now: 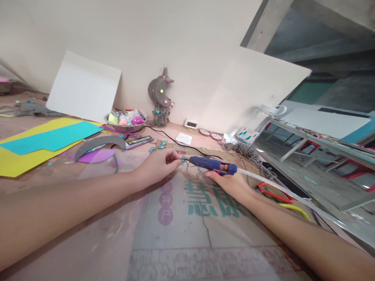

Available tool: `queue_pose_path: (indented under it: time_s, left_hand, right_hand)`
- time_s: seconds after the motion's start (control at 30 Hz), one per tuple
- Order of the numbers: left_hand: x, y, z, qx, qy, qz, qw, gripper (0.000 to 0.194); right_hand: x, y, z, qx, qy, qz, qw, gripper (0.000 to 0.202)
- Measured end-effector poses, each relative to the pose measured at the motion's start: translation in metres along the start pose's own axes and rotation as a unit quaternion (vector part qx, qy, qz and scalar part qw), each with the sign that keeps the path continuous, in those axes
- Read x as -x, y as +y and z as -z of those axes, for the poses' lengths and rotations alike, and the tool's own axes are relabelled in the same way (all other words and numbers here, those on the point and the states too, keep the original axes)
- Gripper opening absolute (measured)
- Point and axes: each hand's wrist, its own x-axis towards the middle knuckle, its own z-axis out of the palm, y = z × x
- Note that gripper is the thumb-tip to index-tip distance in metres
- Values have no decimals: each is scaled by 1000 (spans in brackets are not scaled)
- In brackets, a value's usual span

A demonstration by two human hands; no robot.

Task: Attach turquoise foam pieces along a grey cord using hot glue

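A blue glue gun [205,164] with a long clear glue stick [263,178] trailing from its back is gripped in my right hand [230,182]. Its nozzle points left, at the fingertips of my left hand [161,164]. The thumb and forefinger of that hand pinch a small turquoise piece [183,159], which sits right by the nozzle; its exact shape is too small to tell. Grey string [202,177] hangs below the gun. Both hands are above a printed sheet [181,230] covered with clear plastic.
A bowl [124,127] of coloured pompoms stands behind my left hand, near grey moon-shaped ornaments [161,93]. Yellow and turquoise sheets [52,136] lie left. Grey yarn [244,152], red-handled scissors [274,193] and a dark phone-like slab [285,181] are right. A black cord [178,140] crosses behind.
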Motion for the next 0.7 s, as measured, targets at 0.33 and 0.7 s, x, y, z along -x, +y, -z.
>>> queue_pose_path:
  time_s: [0.33, 0.7]
  left_hand:
    - [0, 2, 0, -1, 0, -2, 1000, 16]
    - [0, 0, -1, -5, 1, -8, 1000, 16]
  right_hand:
    - [1, -5, 0, -18, 3, -10, 1000, 23]
    - [0, -4, 1, 3, 13, -1, 1000, 20]
